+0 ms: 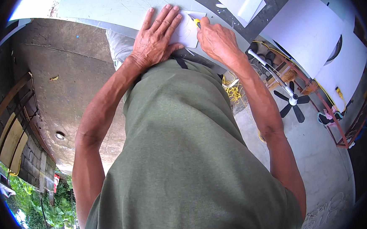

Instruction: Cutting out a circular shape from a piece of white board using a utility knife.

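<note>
A small white sheet with faint curved lines on it lies at the near edge of the work table. My left hand presses down flat at the sheet's left side, fingers spread and pointing away from me. In my right hand is a yellow utility knife, gripped with the fingers closed round its handle. The knife's tip points to the upper left, over the upper part of the sheet. A thin white offcut strip lies by the sheet's near edge.
White panels stand at the right, and white pieces lie on the table's far side. Below the panels are a black-bladed fan, a reddish metal frame and a tangled yellow cord. A roll of tape rests on the floor at left.
</note>
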### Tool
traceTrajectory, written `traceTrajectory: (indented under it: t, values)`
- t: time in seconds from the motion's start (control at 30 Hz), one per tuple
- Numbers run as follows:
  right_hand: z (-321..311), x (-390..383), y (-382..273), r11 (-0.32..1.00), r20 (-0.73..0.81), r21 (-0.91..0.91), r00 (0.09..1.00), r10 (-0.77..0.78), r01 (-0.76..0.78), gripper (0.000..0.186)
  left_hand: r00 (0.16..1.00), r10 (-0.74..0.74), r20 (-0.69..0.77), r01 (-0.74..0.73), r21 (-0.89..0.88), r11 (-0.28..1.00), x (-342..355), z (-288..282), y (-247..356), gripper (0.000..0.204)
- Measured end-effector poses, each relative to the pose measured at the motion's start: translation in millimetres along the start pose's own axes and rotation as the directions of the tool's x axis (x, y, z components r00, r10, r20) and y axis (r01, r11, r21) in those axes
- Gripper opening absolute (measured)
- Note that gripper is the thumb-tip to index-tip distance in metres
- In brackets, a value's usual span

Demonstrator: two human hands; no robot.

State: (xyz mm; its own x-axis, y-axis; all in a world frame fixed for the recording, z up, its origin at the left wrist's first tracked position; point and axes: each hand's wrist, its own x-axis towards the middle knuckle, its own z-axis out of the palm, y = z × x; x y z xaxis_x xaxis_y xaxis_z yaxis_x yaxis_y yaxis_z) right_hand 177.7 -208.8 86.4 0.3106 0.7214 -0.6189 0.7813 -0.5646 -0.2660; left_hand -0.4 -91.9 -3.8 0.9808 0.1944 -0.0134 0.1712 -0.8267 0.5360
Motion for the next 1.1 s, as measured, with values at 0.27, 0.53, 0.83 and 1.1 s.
traceTrajectory:
  t: [0.27, 0.53, 0.83, 1.1]
  values:
    - [6.9, -4.1, -3.2, 0.997, -0.012, 0.057, 0.999, 0.049, -0.048, 0.026, 1.000, 0.007, -0.009, -0.007, 0.000, 1.000, -0.1, 0.3, 1.6, 0.087]
    - [11.4, -6.9, -10.0, 0.983, 0.031, 0.126, 0.991, 0.132, -0.135, 0.031, 0.999, 0.013, -0.036, -0.013, -0.020, 1.000, 0.1, 0.4, 1.2, 0.087]
    - [15.8, -10.0, -12.9, 0.987, -0.071, 0.097, 0.988, 0.137, -0.129, 0.026, 0.996, -0.005, -0.087, 0.002, -0.037, 0.999, 1.9, 2.3, 6.5, 0.086]
    - [-10.8, -4.4, 23.5, 0.971, -0.045, -0.211, 0.991, -0.126, 0.114, 0.025, 0.997, 0.027, -0.066, -0.031, -0.056, 0.998, 6.7, -4.7, 2.4, 0.088]
